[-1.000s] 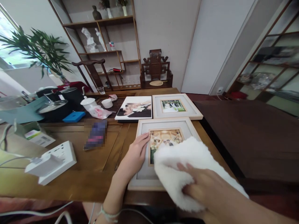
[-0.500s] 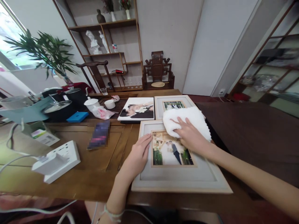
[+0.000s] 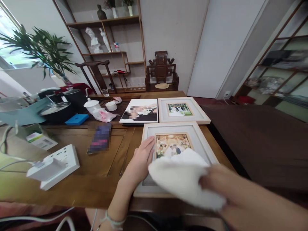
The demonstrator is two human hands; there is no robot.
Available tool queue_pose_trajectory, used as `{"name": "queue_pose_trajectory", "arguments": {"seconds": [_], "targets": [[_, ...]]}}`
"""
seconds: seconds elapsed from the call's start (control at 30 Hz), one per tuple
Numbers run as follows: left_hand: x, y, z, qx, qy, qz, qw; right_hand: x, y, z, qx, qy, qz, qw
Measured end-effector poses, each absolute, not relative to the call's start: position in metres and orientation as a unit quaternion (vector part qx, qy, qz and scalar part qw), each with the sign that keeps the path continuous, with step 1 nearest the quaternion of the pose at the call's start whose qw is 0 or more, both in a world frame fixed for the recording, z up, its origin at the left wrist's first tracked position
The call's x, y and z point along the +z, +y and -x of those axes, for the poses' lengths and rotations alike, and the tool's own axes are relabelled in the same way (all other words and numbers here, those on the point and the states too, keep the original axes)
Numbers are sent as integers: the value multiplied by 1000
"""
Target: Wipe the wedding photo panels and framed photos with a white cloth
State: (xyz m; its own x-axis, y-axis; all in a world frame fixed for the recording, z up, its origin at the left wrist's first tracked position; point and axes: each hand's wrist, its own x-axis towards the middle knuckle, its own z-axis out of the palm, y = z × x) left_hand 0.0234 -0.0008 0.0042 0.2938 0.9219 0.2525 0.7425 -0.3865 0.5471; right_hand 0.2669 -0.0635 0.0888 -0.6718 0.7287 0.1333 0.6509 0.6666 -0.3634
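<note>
White cloth (image 3: 178,175) over framed wedding photo (image 3: 170,144)

Left hand (image 3: 141,157) is bracing its nine-o'clock side on the table (image 3: 96,179), fingers flat, close-set; blurred right hand (image 3: 218,184) is gripping the cloth at five. Wiping seems underway; another pass would be wanting even pressure.

Near on my left I have a white power strip (image 3: 71,158) on the wooden table (image 3: 96,179), with a small open box (image 3: 44,141) just beyond it. Farther off I see a blue box (image 3: 77,119) beside a dark pot (image 3: 57,113), then a white cup (image 3: 111,106) to their right. At the far left a leafy plant (image 3: 54,53) stands by the window (image 3: 6,24); far ahead, a pale fan (image 3: 161,86) lies on a carved chair (image 3: 161,67).
</note>
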Motion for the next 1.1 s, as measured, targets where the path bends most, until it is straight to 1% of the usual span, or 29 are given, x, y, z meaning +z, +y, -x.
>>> {"name": "queue_pose_trajectory", "arguments": {"seconds": [0.03, 0.1, 0.13, 0.2, 0.27, 0.37, 0.43, 0.6, 0.9, 1.0, 1.1], "targets": [[5, -1, -24, 268, 529, -787, 166, 97, -52, -270, 122, -888, 404, 185], [6, -1, -24, 263, 535, -785, 170, 108, -23, -269, 61, -874, 413, 247], [6, -2, -24, 263, 538, -782, 170, 110, -6, -265, 21, -875, 398, 276], [7, -2, -25, 271, 536, -781, 170, 105, 27, -249, -81, -886, 320, 325], [8, -3, -25, 278, 532, -781, 170, 93, 53, -227, -136, -915, 266, 272], [12, -4, -24, 282, 525, -783, 177, 71, 75, -198, -102, -959, 223, 141], [15, -5, -24, 287, 519, -785, 181, 61, 78, -187, -71, -971, 208, 89], [12, -4, -24, 290, 512, -790, 176, 55, 70, -205, -46, -965, 254, 53], [7, -2, -24, 285, 531, -779, 172, 78, 37, -292, -51, -905, 422, -15], [7, -2, -24, 288, 529, -780, 171, 80, 17, -283, -53, -886, 460, -24], [8, -1, -24, 294, 525, -781, 168, 74, -11, -247, -37, -895, 443, -26]]}}
